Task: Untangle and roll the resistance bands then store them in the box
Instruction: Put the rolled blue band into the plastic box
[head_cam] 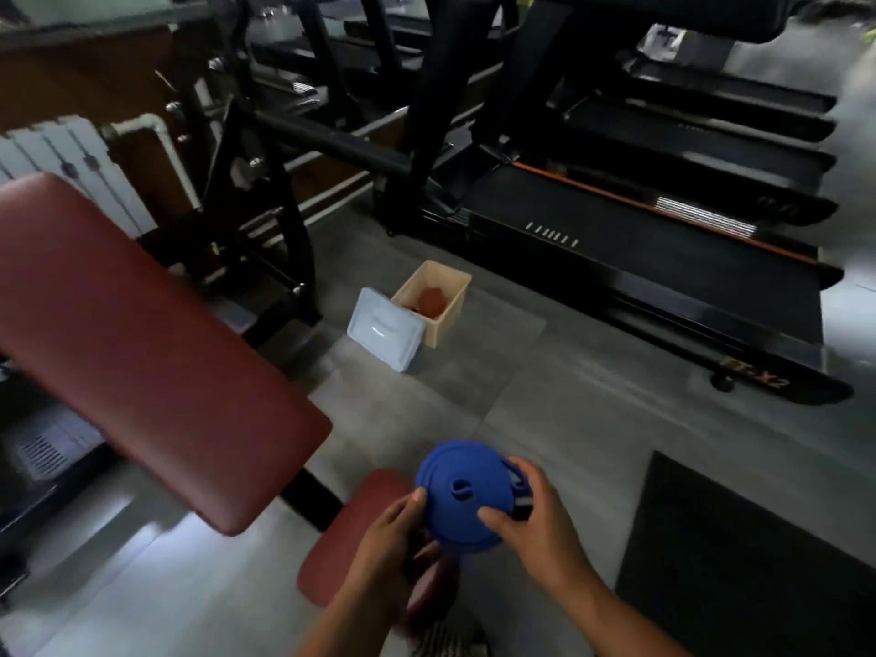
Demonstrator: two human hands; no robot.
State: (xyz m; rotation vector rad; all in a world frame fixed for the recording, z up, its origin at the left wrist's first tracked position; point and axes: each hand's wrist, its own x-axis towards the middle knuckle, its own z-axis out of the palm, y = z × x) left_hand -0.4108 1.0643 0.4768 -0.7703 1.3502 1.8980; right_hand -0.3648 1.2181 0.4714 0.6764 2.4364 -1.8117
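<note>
Status: blue band (467, 495) rolled, not yet boxed.
Left hand (384, 538) and right hand (531, 523) both grip it; open box (452, 320) on floor, well apart, holds red roll (431, 301).

The floor (545, 419) was grey tile. Black treadmills (640, 239) lined its far edge. A red padded bench (142, 348) stood at left, a white radiator (61, 154) behind it, a black mat (749, 552) at near right.
</note>
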